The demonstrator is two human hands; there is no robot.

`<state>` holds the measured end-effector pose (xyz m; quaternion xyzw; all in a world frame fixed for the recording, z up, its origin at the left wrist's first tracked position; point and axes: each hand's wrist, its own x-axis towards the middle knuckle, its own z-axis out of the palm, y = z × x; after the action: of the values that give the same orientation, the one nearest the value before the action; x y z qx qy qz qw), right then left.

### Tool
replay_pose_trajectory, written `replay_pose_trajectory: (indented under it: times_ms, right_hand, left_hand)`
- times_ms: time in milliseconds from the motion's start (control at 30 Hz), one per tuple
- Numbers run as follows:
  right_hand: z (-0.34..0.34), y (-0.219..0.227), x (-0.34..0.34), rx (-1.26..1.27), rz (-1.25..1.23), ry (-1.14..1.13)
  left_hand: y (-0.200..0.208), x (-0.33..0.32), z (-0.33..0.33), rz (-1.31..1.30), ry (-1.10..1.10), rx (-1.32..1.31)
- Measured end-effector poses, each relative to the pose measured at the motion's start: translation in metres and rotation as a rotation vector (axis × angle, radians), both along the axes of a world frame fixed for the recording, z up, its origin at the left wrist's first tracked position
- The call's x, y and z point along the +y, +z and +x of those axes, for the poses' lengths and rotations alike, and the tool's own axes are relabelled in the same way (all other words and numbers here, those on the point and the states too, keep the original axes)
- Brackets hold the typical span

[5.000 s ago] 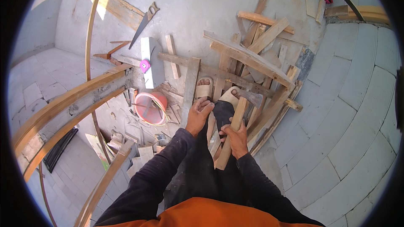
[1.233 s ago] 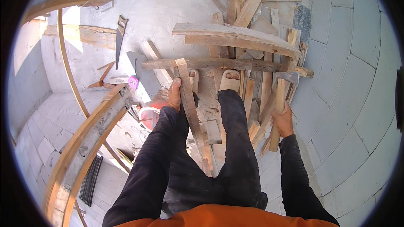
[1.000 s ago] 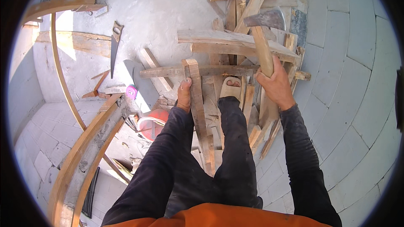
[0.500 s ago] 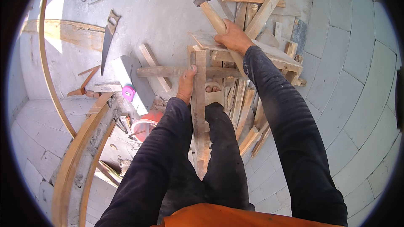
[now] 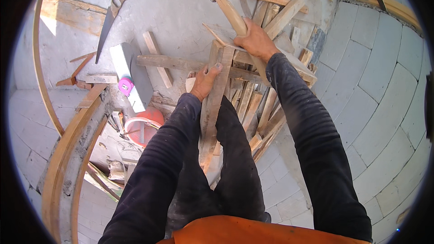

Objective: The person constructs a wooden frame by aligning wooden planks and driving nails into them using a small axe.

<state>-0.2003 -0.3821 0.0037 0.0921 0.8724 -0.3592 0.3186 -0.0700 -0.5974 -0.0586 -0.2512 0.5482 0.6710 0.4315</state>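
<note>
the step in hand looks to be steadying a timber [image 5: 216, 99] with the left hand [image 5: 206, 82] while the right hand [image 5: 257, 41] has a hatchet [image 5: 229, 7] at the ready near its far end. the left hand clasps the timber's left side close to that end, thumb laid along it; the tucked fingers are partly hidden, so i cannot tell how tight the hold is. the right hand is closed in a full fist about the middle of the hatchet's handle. the timber stands in front of the body, its long axis running from just beyond the left thumb back toward the person, lower end going down between the trouser legs [image 5: 238, 153] and leaning a little left. the hatchet's handle slopes from lower right to upper left, head farthest from the body; its blunt end seems to face left and its blade right. the head is apart from the timber in this view, though its height is hard to judge. any stroke from here would call for a firm left hold, the thumb clear of the head's path, and the hatchet drawn back toward the timber's end.
</note>
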Motion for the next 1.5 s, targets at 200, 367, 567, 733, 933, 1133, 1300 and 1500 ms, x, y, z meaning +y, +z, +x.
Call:
replay_pose_trajectory:
  times_ms: [200,367,567,733,933,1133,1300,1500]
  right_hand:
    - [-0.003,0.011,0.005,0.046,0.027,0.083]
    - [0.006,0.017,0.009,0.078,0.09,0.091]
    - [0.012,0.009,0.018,0.029,0.083,0.125]
    - [0.006,0.001,0.022,0.057,0.048,0.13]
    - [0.003,-0.004,0.022,0.058,0.079,0.183]
    - [0.006,-0.006,0.019,0.035,0.107,0.098]
    - [0.02,0.0,0.026,0.056,0.058,-0.119]
    - [0.1,0.062,0.029,0.258,0.084,-0.7]
  left_hand:
    - [0.007,0.006,0.002,-0.005,-0.067,0.09]
    - [0.011,0.013,0.004,0.0,-0.152,0.058]
    - [0.009,0.021,0.004,-0.072,-0.272,0.032]
    - [0.006,0.027,0.01,-0.08,-0.317,0.063]
    - [0.006,0.038,-0.009,0.061,-0.077,-0.002]
    - [0.022,0.061,-0.077,0.08,-0.028,0.014]
    - [0.026,0.074,-0.077,-0.048,-0.014,0.037]
    - [0.011,0.062,-0.078,-0.082,-0.066,-0.052]
